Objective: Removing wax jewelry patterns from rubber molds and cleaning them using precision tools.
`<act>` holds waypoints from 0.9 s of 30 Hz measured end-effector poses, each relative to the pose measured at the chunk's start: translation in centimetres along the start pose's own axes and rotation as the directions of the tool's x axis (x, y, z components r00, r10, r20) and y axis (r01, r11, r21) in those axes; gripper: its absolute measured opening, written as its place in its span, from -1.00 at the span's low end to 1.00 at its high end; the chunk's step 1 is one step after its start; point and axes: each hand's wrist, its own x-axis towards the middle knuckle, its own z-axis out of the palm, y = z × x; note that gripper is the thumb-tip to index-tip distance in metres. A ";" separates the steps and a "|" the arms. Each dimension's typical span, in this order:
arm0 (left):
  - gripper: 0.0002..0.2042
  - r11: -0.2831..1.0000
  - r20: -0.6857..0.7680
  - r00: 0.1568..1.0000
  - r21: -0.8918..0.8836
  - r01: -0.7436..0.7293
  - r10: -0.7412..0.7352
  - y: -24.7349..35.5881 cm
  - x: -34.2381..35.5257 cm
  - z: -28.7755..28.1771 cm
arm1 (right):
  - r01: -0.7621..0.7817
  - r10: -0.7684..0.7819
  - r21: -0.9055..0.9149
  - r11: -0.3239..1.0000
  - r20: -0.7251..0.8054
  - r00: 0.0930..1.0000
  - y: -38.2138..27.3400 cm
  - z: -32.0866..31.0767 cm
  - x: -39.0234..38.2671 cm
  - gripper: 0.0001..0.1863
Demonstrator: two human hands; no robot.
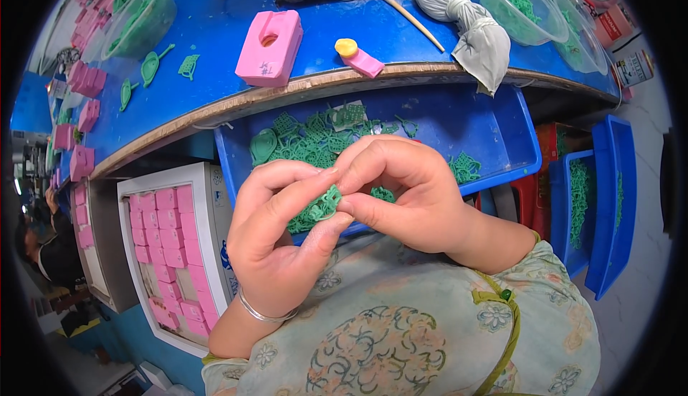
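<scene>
Above my lap, my left hand (276, 217) and my right hand (412, 184) meet fingertip to fingertip. Between the left thumb and fingers is a small green openwork piece (328, 201), waxy-looking and lattice-like. Its lower part is partly covered by the left thumb. The right thumb and index finger pinch its right edge. Just beyond and below the hands lies a blue tray (512, 134), holding a heap of similar green lattice pieces (308, 138). My hands hide the tray's near middle.
On the blue tabletop (208, 52) stand a pink mould block (269, 48), a small pink piece with a yellow top (358, 58), a wooden stick (411, 22) and a tied cloth bag (459, 20). Clear tubs (143, 20) hold green pieces. Pink blocks (168, 238) fill a white-framed case at left.
</scene>
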 end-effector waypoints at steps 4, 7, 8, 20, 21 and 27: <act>-0.65 0.999 -0.034 0.999 -0.021 0.024 -0.024 0.0 -0.3 0.0 | -0.064 0.066 0.168 0.984 -0.006 0.998 0.0 0.1 -0.2 -0.93; -0.70 0.996 -0.071 0.995 -0.067 0.061 -0.066 -0.2 -0.6 0.0 | -0.137 0.140 0.281 0.950 0.009 0.990 -0.1 0.1 -0.2 -0.93; -0.72 0.997 -0.081 0.996 -0.063 0.041 -0.046 -0.4 -0.7 0.0 | -0.158 0.162 0.296 0.942 0.014 0.987 -0.1 0.1 -0.2 -0.93; -0.70 0.995 -0.098 0.993 0.075 -0.059 0.066 -0.1 -0.6 0.2 | -0.258 0.260 0.343 0.903 0.040 0.965 0.2 0.5 -0.2 -0.93; -0.70 0.996 -0.098 0.993 0.071 -0.058 0.065 -0.1 -0.5 0.2 | -0.274 0.281 0.349 0.896 0.032 0.959 0.2 0.6 -0.2 -0.93; -0.70 0.997 -0.093 0.994 0.051 -0.058 0.063 -0.2 -0.6 0.4 | -0.284 0.285 0.337 0.898 0.047 0.957 0.4 0.6 -0.1 -0.94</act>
